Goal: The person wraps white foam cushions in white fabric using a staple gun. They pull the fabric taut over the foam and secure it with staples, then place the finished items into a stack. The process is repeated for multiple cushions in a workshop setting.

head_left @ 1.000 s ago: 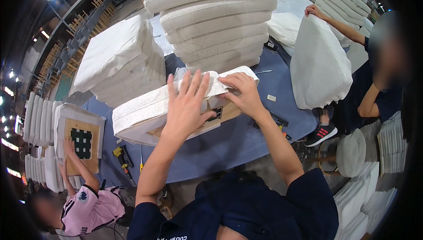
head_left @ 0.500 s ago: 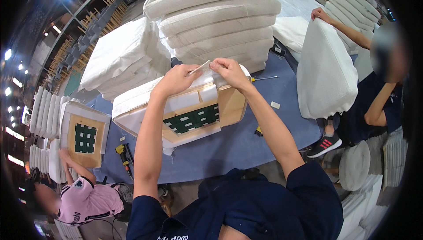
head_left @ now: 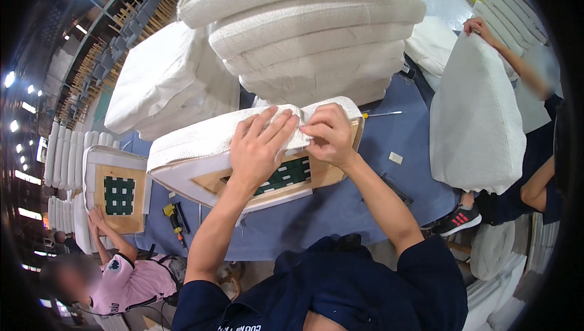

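Note:
A seat cushion [head_left: 194,139] stands tilted on the blue table [head_left: 292,231], its underside toward me. White fabric covers its upper side, and green webbing [head_left: 296,174] spans the opening in its wooden base. My left hand [head_left: 258,145] lies on the fabric along the top edge, fingers stretched out and the thumb hanging over the underside. Close beside it, my right hand [head_left: 330,136] pinches the white fabric [head_left: 302,114] at a fold near the cushion's right end. The fingertips of the right hand partly hide what they grip.
Tall cushion stacks [head_left: 316,33] rise just behind. A screwdriver [head_left: 384,114] and small pale block [head_left: 395,158] lie right; a yellow-black tool [head_left: 174,221] lies left. One person handles another seat [head_left: 137,209] at left; another's hand holds a white cushion [head_left: 477,118] at right.
My left hand has come down flat onto the fabric, letting go of the raised edge it pinched. My right hand is lower at the fold. The view has shifted slightly.

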### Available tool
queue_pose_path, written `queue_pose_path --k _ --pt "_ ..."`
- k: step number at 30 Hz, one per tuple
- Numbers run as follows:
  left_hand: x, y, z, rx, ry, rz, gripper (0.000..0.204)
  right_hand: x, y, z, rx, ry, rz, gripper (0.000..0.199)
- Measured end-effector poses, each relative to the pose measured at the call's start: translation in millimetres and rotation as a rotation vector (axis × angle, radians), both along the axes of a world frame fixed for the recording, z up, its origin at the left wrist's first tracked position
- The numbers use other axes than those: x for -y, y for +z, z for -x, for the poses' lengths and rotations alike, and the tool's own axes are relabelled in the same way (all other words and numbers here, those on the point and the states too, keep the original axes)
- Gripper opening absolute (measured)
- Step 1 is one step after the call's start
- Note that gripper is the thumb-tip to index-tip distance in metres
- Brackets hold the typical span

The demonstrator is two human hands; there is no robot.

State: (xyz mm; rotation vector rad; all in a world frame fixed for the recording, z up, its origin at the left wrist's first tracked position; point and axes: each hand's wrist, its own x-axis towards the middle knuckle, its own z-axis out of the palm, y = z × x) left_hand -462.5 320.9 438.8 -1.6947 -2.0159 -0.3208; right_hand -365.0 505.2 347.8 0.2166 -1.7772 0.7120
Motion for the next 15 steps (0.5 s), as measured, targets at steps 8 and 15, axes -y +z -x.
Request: queue_pose_path --k 8,15 --pt "25.5 1.1 -53.7 -0.013 0.018 -0.087 0.035 96.3 4.3 -104.4 0.173 0.171 0.754 0.009" --pt "66.8 39.9 -122.1 0.18 0.062 0.215 0.044 143.9 15.9 -138.6 0.488 0.596 1.437 0.018"
